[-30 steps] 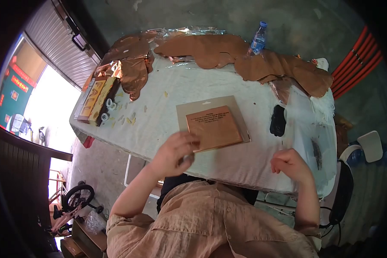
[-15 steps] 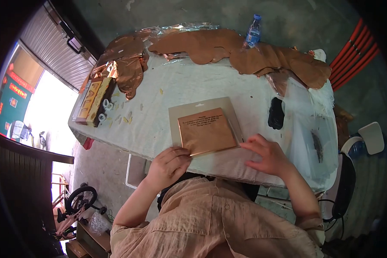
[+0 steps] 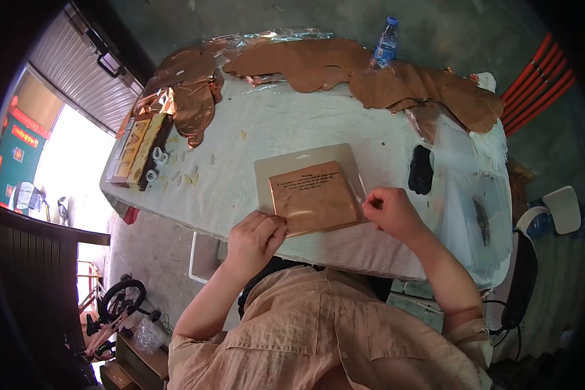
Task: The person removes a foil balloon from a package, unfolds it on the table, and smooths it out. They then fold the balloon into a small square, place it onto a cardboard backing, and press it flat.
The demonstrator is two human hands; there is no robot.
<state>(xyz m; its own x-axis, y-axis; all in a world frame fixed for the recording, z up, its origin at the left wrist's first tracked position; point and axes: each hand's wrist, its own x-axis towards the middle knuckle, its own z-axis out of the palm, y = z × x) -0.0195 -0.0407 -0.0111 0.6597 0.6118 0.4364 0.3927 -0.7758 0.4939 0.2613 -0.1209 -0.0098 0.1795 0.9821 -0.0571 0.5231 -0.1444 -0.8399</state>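
Pinching opposite corners of the copper foil sheet (image 3: 315,198) on its grey backing card (image 3: 303,156), left hand (image 3: 255,235) grip closed on near-left corner, right hand (image 3: 390,211) on right edge; separation step judged underway, next needing slow even lift.

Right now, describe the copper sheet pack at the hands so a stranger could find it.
On the white-covered table, look at the near edge, between the left hand and right hand. The copper sheet pack is a flat shiny square with printed lines, on a grey backing card, unlike the wavy-edged copper foil along the far edge.
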